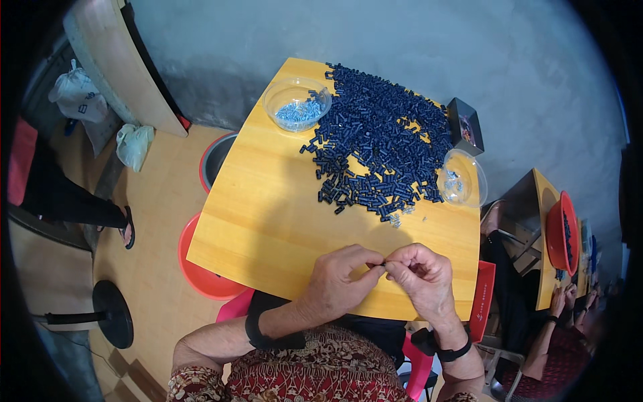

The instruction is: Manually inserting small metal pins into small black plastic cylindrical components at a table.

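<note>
Above the near edge of the yellow table (241,234), my left hand (335,281) and my right hand (425,280) meet fingertip to fingertip. Both are closed in a pinch around a small dark piece (383,264), mostly covered by the fingers. Beyond them spreads a big heap of short black cylindrical parts (375,134). A few small silvery pieces (395,220) lie at its near edge. At the far left of the table stands a clear round bowl (298,82) holding many shiny metal pieces (299,112). Another clear container (473,175) at the right holds fewer.
A black box (465,126) sits at the table's far right corner. Red basins (201,268) stand low on the left, and a red box (482,301) is at the right edge. Other people work at a side table with a red basin (557,234). Someone's leg (74,201) shows at left.
</note>
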A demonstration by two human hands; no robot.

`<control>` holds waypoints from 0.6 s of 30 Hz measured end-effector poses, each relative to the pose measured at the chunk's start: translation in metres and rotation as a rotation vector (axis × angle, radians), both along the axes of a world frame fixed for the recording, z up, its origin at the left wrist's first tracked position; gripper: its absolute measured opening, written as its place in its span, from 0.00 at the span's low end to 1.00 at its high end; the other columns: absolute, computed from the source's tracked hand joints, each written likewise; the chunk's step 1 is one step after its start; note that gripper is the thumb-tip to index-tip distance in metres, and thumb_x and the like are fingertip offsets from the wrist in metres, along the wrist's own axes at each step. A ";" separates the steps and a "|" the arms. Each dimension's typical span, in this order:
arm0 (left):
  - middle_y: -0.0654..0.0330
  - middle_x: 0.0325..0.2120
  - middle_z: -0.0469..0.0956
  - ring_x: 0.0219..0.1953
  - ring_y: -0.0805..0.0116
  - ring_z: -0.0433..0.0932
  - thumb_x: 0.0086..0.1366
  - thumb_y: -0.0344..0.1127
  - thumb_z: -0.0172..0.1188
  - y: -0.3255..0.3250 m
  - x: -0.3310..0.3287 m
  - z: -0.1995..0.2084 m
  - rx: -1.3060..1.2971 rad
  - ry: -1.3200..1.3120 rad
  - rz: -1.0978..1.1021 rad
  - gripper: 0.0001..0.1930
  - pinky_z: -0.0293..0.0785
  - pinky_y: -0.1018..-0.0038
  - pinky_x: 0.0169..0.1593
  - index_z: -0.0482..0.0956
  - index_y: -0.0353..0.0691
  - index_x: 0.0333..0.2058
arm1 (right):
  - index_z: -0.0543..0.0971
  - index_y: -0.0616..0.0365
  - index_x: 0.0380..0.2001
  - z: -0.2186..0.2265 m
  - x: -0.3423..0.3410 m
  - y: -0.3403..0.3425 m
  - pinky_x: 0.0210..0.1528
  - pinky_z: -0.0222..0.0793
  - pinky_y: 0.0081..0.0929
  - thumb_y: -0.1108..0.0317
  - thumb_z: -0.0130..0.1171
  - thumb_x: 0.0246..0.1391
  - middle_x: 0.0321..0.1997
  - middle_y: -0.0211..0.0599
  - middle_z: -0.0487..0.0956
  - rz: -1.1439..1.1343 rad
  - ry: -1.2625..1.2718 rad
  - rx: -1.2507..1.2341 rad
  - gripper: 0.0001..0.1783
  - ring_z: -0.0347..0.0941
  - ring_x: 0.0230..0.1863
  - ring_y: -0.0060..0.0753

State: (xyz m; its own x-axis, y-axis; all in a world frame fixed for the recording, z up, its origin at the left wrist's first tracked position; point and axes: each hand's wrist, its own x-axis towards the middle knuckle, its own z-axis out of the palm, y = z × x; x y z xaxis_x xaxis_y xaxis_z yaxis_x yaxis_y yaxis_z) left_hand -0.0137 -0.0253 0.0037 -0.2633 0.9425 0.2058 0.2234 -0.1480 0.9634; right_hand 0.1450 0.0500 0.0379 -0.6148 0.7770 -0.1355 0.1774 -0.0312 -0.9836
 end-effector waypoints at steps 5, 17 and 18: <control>0.56 0.30 0.81 0.33 0.69 0.81 0.57 0.27 0.63 0.000 0.000 -0.003 -0.060 -0.117 -0.006 0.06 0.75 0.74 0.38 0.80 0.32 0.34 | 0.78 0.65 0.35 -0.001 0.000 -0.003 0.36 0.70 0.15 0.79 0.61 0.54 0.31 0.30 0.79 -0.030 0.041 0.044 0.05 0.74 0.31 0.16; 0.54 0.30 0.81 0.33 0.62 0.80 0.55 0.25 0.64 -0.002 0.000 -0.009 0.139 0.229 0.046 0.06 0.74 0.72 0.37 0.80 0.33 0.33 | 0.78 0.62 0.31 0.020 -0.010 -0.008 0.28 0.72 0.31 0.80 0.60 0.49 0.28 0.44 0.78 0.083 -0.359 0.752 0.04 0.77 0.27 0.46; 0.53 0.29 0.80 0.33 0.59 0.80 0.55 0.25 0.65 -0.001 0.000 -0.009 0.261 0.378 0.071 0.06 0.74 0.71 0.37 0.80 0.33 0.32 | 0.78 0.62 0.31 0.020 -0.010 -0.008 0.28 0.72 0.31 0.80 0.60 0.49 0.28 0.44 0.78 0.081 -0.360 0.753 0.04 0.77 0.27 0.46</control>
